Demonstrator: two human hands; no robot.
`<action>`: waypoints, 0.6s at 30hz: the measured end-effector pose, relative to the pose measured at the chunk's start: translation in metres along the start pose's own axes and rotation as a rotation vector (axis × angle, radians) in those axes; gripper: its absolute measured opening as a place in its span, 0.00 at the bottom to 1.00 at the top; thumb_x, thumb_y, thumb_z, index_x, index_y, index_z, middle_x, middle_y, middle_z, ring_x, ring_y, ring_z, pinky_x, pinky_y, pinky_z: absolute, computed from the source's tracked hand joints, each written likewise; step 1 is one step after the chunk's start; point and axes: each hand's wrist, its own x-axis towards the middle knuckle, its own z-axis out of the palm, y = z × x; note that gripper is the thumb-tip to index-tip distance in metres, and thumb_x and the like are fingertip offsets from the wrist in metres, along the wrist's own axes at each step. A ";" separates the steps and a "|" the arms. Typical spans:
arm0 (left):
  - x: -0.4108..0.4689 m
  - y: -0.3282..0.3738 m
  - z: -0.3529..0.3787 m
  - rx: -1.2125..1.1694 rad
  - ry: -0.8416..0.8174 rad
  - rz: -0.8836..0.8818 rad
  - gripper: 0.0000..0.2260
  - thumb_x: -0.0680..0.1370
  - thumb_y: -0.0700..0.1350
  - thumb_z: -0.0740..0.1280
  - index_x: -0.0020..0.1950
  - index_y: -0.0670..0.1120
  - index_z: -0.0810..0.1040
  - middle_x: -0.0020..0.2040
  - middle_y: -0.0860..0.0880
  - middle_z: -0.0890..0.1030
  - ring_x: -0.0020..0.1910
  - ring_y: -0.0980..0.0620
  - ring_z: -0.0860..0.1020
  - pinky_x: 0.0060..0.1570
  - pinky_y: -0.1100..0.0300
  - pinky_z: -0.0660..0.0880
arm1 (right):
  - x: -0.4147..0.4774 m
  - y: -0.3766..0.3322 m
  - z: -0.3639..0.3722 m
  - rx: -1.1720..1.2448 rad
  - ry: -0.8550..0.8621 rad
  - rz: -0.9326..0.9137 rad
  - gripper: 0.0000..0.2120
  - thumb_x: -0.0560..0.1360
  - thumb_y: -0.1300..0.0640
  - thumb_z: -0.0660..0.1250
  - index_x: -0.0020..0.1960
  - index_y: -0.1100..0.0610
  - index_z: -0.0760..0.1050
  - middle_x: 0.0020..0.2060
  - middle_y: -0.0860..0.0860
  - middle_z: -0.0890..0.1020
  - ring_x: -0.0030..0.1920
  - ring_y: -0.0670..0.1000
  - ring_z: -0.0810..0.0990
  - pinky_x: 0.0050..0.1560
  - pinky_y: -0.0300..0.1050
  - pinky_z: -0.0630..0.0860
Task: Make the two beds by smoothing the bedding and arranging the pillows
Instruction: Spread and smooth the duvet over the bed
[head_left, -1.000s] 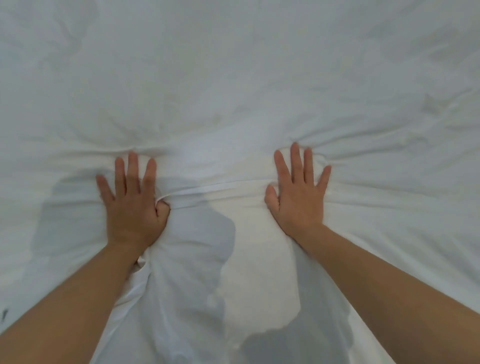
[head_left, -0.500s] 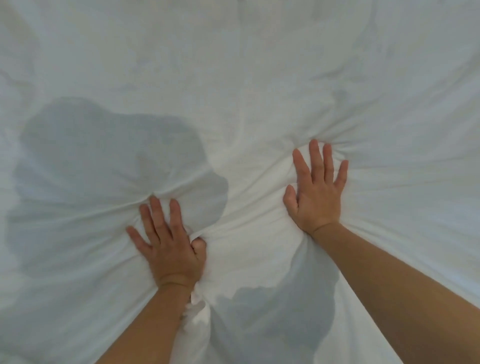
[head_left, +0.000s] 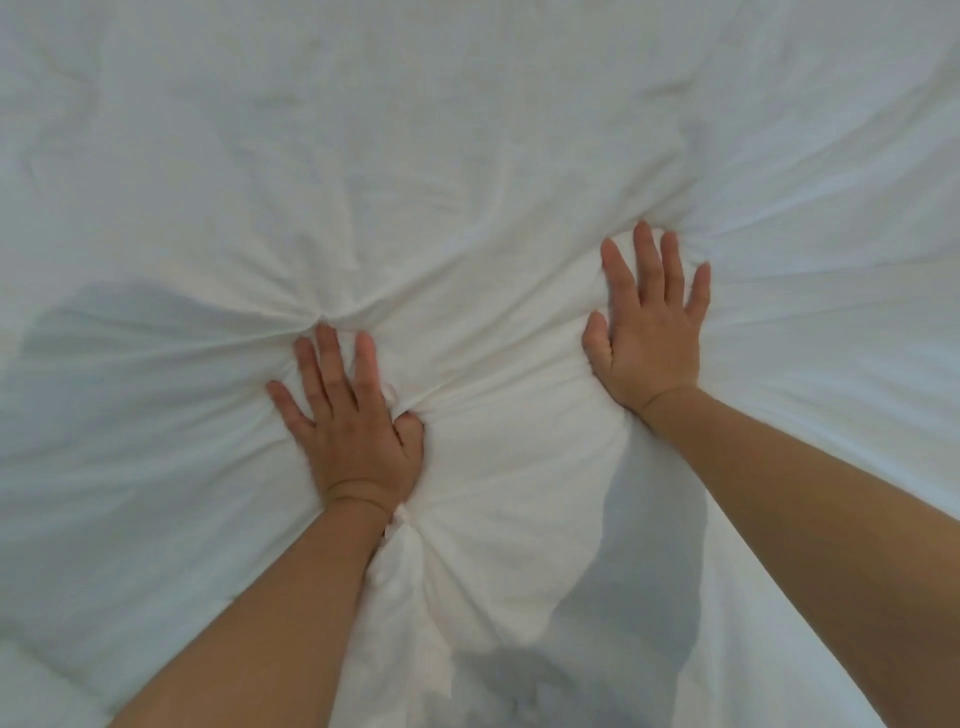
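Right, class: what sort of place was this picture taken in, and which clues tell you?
Most likely a bedroom, though that is a guess. White bedding fills the whole view, it puckers into soft creases, and the left hand and right hand press flat on it. No pillow or wall shows.

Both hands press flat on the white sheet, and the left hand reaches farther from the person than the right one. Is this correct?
Not quite. In the head view both hands press flat on the white sheet, but the right hand reaches farther from the person than the left hand, not the other way round.
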 end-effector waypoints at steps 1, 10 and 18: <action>0.000 0.000 -0.002 -0.012 0.002 0.003 0.37 0.68 0.51 0.57 0.77 0.42 0.59 0.78 0.37 0.56 0.77 0.37 0.53 0.72 0.32 0.44 | 0.000 -0.001 -0.002 -0.017 -0.001 0.005 0.33 0.76 0.44 0.47 0.79 0.52 0.52 0.79 0.57 0.52 0.79 0.60 0.47 0.74 0.68 0.44; -0.013 -0.002 -0.057 -0.016 -0.204 0.012 0.30 0.79 0.57 0.55 0.79 0.48 0.54 0.80 0.44 0.50 0.79 0.45 0.47 0.74 0.39 0.44 | -0.102 -0.032 -0.022 0.066 -0.155 0.097 0.27 0.82 0.48 0.42 0.80 0.48 0.41 0.80 0.54 0.43 0.79 0.56 0.42 0.76 0.63 0.41; -0.149 0.000 -0.182 -0.258 -0.216 0.153 0.22 0.81 0.49 0.58 0.75 0.47 0.63 0.72 0.45 0.68 0.69 0.44 0.68 0.66 0.49 0.66 | -0.292 -0.023 -0.043 0.177 -0.318 -0.108 0.27 0.83 0.46 0.47 0.80 0.46 0.46 0.80 0.50 0.44 0.79 0.52 0.42 0.77 0.58 0.41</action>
